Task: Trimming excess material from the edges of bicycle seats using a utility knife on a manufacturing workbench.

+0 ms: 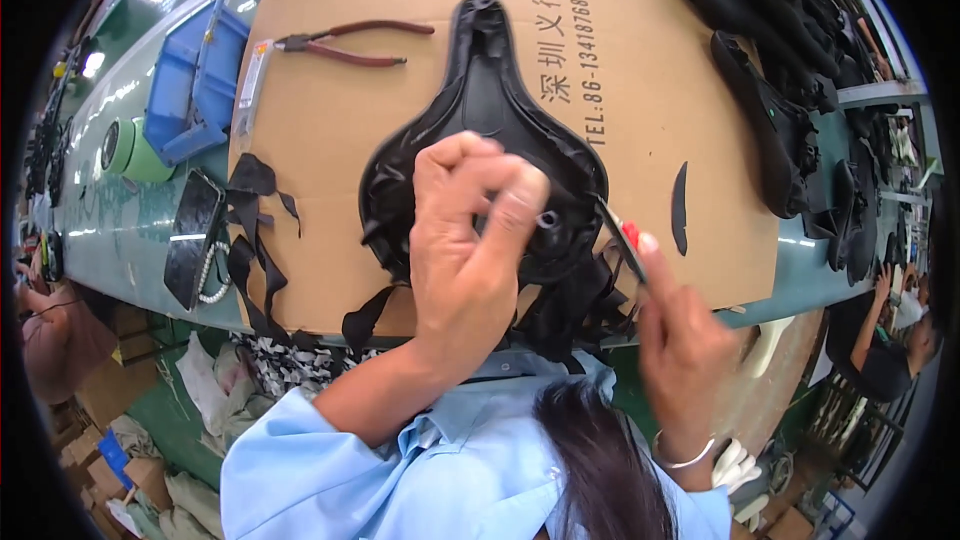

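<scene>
A black bicycle saddle point(485, 90) lies underside up on the cardboard sheet, its narrow nose pointing away from me. Over the wide rear part, my left hand point(475, 230) is closed with curled fingers. Whatever it grips is hidden behind the fingers. My right hand point(680, 330), slightly blurred, holds a cutter knife point(630, 236) with a red part, and the tip meets the saddle's right rear edge. Loose black trimmings point(570, 310) bunch at the near side of the saddle. A thin curved black offcut point(680, 208) rests to the right.
Cardboard point(660, 60) covers the green table. Toward the left are pliers point(355, 44), black scraps point(262, 270), a phone point(194, 238) with a beaded strap, a blue bin point(190, 80) and a green round object point(135, 150). More black saddles point(760, 120) pile up at right. Other people point(885, 340) sit farther off.
</scene>
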{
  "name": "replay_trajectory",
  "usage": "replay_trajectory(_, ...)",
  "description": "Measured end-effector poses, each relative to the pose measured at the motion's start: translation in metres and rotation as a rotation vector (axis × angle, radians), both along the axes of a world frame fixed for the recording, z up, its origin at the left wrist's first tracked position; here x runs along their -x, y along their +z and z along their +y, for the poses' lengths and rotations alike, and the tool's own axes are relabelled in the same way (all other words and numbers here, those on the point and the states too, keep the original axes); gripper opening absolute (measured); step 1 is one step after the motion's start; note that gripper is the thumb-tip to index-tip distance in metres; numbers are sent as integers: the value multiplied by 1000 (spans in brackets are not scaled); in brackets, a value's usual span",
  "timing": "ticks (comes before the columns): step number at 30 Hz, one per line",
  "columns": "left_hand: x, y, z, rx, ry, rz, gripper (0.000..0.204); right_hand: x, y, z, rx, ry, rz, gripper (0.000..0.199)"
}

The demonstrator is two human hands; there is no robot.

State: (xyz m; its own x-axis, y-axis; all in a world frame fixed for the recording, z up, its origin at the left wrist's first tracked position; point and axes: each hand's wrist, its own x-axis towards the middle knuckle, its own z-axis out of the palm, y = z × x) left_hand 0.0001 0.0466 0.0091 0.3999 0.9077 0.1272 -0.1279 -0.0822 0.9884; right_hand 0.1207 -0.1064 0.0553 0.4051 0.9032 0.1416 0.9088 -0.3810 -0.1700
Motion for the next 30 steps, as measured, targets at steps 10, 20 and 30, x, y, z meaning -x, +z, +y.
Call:
replay_trajectory(10,-108,37,96,-850,-921,191,11,-132,7,42,49,-202,912,43)
replay_trajectory(20,-121,32,98,208,-620,-533,10,-88,-36,8,-385,10,524,47)
replay_trajectory(30,-137,34,91,-454,-791,771,21,-98,-43,14,-113,-133,930,45)
